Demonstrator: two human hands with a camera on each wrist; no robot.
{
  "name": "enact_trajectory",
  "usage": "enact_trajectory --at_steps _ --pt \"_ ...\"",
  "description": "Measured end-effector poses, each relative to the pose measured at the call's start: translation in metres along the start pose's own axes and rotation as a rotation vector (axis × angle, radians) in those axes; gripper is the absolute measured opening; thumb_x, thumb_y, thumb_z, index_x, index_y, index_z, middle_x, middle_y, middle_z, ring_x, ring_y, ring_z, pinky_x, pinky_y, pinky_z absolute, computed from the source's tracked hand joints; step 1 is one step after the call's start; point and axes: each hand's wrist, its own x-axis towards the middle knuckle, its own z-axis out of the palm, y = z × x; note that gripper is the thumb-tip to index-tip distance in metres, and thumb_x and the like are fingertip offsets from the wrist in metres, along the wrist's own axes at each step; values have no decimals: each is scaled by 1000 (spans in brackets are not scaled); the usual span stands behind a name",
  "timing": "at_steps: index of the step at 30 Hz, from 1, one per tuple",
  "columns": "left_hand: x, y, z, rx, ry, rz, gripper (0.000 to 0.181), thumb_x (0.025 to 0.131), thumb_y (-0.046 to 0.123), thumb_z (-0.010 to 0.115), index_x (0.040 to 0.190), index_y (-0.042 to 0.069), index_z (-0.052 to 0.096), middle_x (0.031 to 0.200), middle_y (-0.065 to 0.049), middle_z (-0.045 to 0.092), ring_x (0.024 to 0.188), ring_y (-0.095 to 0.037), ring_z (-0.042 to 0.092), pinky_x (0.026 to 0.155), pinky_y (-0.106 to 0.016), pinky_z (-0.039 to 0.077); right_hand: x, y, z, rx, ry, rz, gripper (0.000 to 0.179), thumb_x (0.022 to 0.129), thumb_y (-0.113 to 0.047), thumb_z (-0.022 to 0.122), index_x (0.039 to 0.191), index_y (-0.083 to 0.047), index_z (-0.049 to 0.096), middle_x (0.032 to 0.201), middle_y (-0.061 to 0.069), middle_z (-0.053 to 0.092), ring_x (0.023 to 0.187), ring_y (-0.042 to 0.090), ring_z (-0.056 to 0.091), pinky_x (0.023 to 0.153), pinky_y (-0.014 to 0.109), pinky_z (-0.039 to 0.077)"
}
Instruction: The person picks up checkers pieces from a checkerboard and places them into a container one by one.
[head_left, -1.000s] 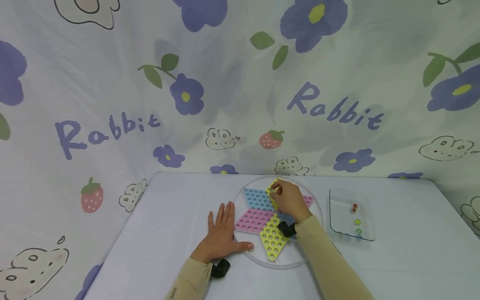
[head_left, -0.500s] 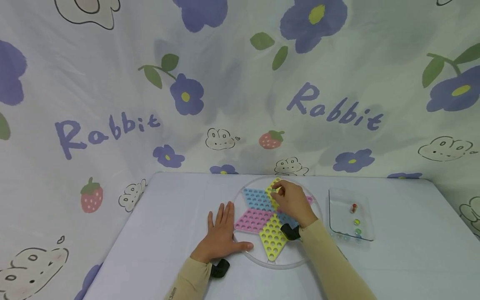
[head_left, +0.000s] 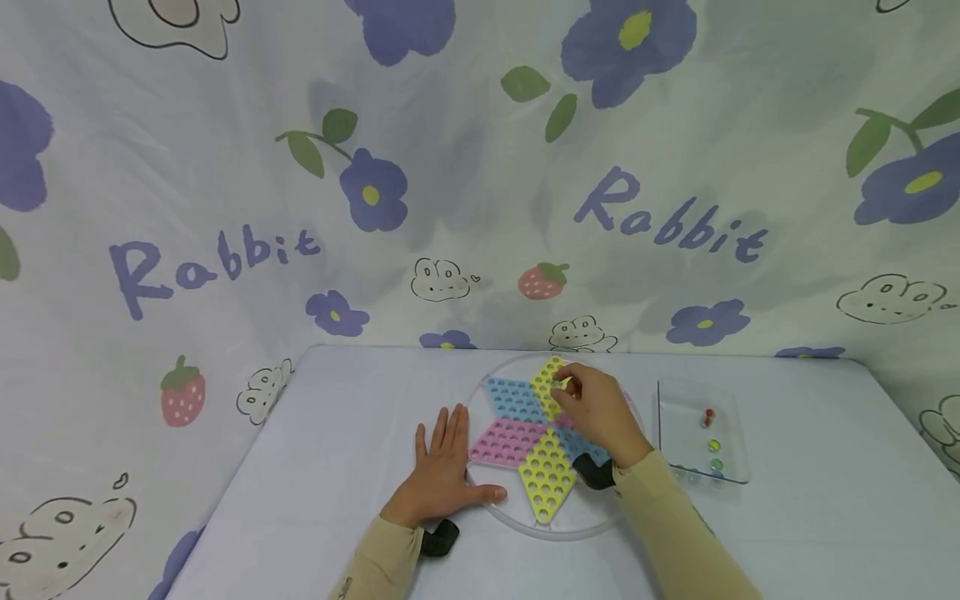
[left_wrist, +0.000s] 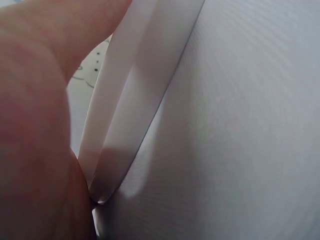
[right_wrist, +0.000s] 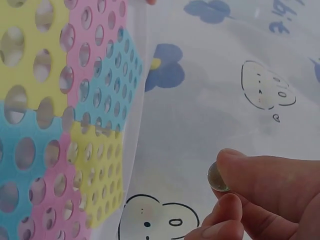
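My right hand [head_left: 603, 412] is raised over the far right part of a round Chinese checkers board [head_left: 546, 475]. Between its thumb and finger it pinches a clear glass marble [right_wrist: 215, 179], which the right wrist view shows apart from the board's surface. The board carries a star of yellow, pink and blue points full of round holes. My left hand [head_left: 438, 479] lies with fingers spread at the board's left edge, its thumb over the rim. In the left wrist view the hand touches the pale rim [left_wrist: 135, 95].
Right of the board stands a clear plastic tray [head_left: 738, 417] with several marbles, among them red [head_left: 708, 414] and yellow-green [head_left: 714, 445] ones. A white cloth [head_left: 337, 417] covers the table. A patterned curtain [head_left: 465, 192] hangs close behind it.
My right hand has shifted a little to the right with the marble pinched, uncovering more of the far yellow point. The left hand has stayed in place.
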Motion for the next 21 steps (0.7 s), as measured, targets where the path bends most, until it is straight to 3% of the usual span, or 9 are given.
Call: enact_trajectory --at_steps 8,21 --pt "-1 0 -1 -8 8 15 129 64 83 51 148 2 -4 155 -14 -3 140 -31 -9 104 -59 -9 -5 4 -4 -6 9 -38 20 86 -21 65 102 -9 65 73 0 53 59 15 44 55 29 38" --pt "-1 1 -3 0 14 23 129 63 85 48 148 1 -2 154 -15 -2 140 -33 -7 104 -61 -7 -14 5 -14 14 9 -20 21 88 -22 62 104 -8 64 74 0 53 61 15 45 57 30 39"
